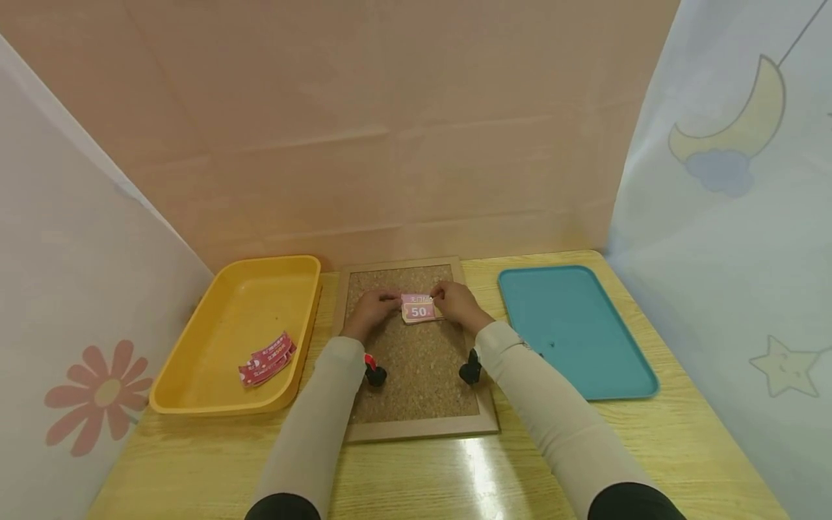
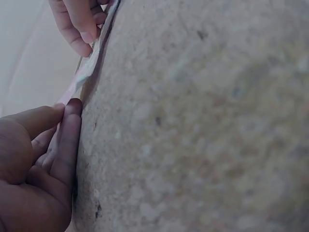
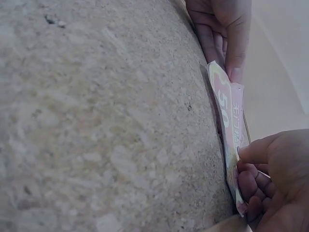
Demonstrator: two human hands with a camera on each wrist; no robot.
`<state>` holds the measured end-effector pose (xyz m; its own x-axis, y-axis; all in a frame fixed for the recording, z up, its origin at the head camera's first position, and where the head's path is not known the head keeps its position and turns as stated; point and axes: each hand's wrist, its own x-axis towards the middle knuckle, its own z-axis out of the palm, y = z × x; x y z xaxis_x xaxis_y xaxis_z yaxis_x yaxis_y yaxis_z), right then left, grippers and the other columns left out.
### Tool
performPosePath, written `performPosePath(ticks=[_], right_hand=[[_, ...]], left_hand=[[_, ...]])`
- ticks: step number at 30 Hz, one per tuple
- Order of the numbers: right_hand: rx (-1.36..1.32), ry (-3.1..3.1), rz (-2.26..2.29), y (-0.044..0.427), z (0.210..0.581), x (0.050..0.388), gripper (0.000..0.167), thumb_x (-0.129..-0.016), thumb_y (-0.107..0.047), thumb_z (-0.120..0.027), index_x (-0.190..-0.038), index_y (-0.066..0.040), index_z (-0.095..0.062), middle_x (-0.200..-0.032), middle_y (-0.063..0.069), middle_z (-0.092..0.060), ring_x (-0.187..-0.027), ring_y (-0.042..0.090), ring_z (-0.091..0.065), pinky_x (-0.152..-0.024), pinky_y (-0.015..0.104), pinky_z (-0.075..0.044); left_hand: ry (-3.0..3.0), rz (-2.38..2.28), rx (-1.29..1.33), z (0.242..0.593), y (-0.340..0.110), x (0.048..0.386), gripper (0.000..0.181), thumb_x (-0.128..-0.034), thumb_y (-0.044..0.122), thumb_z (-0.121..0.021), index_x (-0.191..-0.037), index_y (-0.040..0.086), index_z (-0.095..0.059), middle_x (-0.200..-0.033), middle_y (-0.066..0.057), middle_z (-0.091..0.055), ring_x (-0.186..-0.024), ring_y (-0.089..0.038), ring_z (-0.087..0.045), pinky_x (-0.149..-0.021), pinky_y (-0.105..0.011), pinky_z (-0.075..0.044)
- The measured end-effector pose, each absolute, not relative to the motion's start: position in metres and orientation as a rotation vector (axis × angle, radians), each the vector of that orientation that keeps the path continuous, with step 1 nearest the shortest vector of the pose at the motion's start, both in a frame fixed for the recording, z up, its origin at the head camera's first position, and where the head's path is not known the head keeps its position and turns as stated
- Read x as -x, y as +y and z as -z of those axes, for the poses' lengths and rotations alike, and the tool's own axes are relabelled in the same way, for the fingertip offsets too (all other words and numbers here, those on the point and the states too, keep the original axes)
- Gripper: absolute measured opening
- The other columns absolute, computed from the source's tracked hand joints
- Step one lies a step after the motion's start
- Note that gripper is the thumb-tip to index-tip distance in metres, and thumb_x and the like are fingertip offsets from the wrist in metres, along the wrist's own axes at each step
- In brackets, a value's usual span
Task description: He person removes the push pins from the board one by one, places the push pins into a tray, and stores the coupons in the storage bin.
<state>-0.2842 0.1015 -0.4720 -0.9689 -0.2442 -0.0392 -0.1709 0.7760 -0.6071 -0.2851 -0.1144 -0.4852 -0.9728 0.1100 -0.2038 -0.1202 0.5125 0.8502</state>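
Note:
A pink paper coupon [image 1: 418,308] printed with a white 50 is held over the upper part of a wood-framed cork board [image 1: 416,383]. My left hand [image 1: 375,312] pinches its left end between thumb and fingers. At the other end, my right hand [image 1: 458,303] pinches the coupon near its top right. Seen from the right wrist, the coupon [image 3: 223,108] stands almost edge-on, close against the cork. A tiny dark spot shows by the right thumb; what it is I cannot tell. The left wrist view shows both hands along the coupon's thin edge.
To the left stands a yellow tray [image 1: 221,303] with several red coupons [image 1: 266,359] in a loose pile. A teal tray [image 1: 572,318] lies on the right, with a few tiny dark specks on it. Brown paper [image 1: 390,144] covers the wall behind the wooden table [image 1: 416,477].

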Motion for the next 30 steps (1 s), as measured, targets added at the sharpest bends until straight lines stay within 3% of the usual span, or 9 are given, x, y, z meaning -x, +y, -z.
performPosePath(ticks=[10, 30], right_hand=[[0.280, 2.816, 1.009, 0.100, 0.474, 0.286, 0.017, -0.097, -0.013, -0.054, -0.107, -0.007, -0.066, -0.100, 0.010, -0.065, -0.086, 0.023, -0.058, -0.077, 0.039, -0.048], [0.207, 2.790, 1.064, 0.098, 0.473, 0.283, 0.018, -0.097, -0.015, -0.054, -0.103, -0.007, -0.068, -0.100, 0.010, -0.066, -0.087, 0.024, -0.058, -0.079, 0.039, -0.047]], left_hand=[[2.554, -1.401, -0.017, 0.488, -0.119, 0.283, 0.027, -0.0928, 0.034, -0.067, -0.113, 0.015, -0.071, -0.127, 0.000, -0.060, -0.123, -0.022, -0.051, -0.102, -0.043, -0.040], [2.429, -1.494, 0.020, 0.482, -0.120, 0.274, 0.028, -0.0932, 0.024, -0.067, -0.115, 0.008, -0.068, -0.116, -0.008, -0.065, -0.105, -0.021, -0.062, -0.092, -0.038, -0.047]])
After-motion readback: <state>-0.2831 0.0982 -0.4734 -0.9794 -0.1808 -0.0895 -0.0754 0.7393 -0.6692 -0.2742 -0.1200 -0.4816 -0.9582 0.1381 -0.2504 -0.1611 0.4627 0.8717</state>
